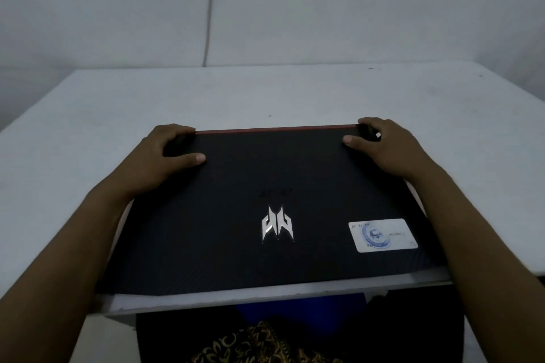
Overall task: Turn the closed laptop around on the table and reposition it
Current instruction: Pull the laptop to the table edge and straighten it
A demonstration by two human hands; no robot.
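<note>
A closed black laptop (274,185) lies flat on the white table (265,97), close to the near edge. Its lid bears a silver emblem and a white sticker at the near right. A red strip runs along its far edge. My left hand (168,153) grips the far left corner, fingers curled over the far edge and thumb on the lid. My right hand (386,147) grips the far right corner the same way. Both forearms lie along the laptop's sides.
Beyond the laptop the table top stretches to a pale wall with a thin cable (209,8) running down it. Below the table's near edge (265,300) I see dark patterned cloth (265,342) on my lap.
</note>
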